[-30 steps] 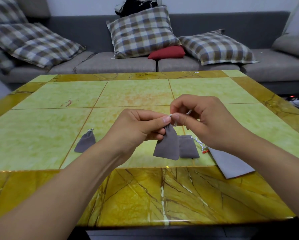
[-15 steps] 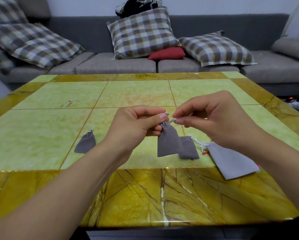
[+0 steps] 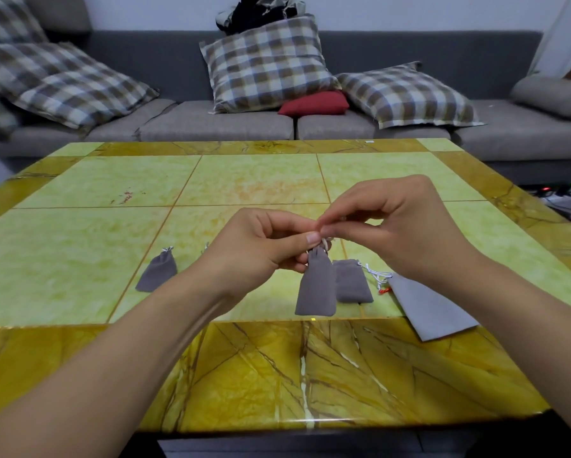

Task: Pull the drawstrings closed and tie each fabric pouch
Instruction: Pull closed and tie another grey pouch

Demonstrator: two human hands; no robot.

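One grey pouch (image 3: 316,285) hangs above table (image 3: 244,180) near front border, neck gathered. Left hand (image 3: 261,249) pinches neck; right hand (image 3: 399,226) pinches white drawstring (image 3: 327,241), fingertips now closed in against left thumb. Second pouch (image 3: 352,280) just behind, tied pouch (image 3: 157,271) well left.

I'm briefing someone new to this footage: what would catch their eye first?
Two hands meet at centre frame, the left hand and right hand pinching the drawstring atop a hanging grey pouch. Beneath lies a glossy yellow-green marble table. Another pouch, cinched shut, rests to the left.
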